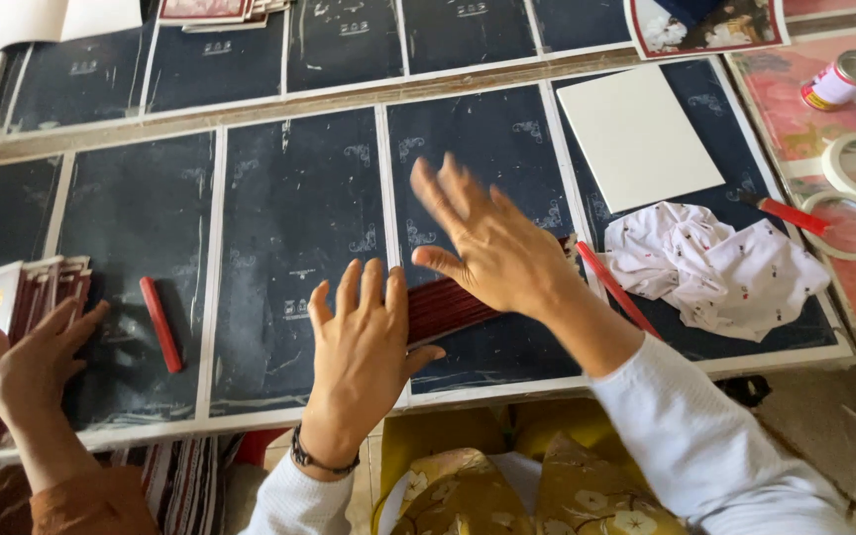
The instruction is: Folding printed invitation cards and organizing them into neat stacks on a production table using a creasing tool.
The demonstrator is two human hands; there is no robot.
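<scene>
Pressing flat on a dark red strip bundle (448, 307), both hands (359, 347) (492, 243), fingers spread wide.

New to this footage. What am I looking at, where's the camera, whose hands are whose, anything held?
There is no machine here: one picture, from a camera worn on a person's head, looking down at a worktable. The two white-sleeved hands are the wearer's own. The left hand presses flat on a dark red ribbed piece; the right hand hovers open above it, gripping nothing. At far left, a co-worker's hand in a brown sleeve rests on a stack of booklets. The table is covered with dark printed sheets. On them lie a red stick, a white card, a crumpled patterned cloth, tape rolls and a small can.
</scene>
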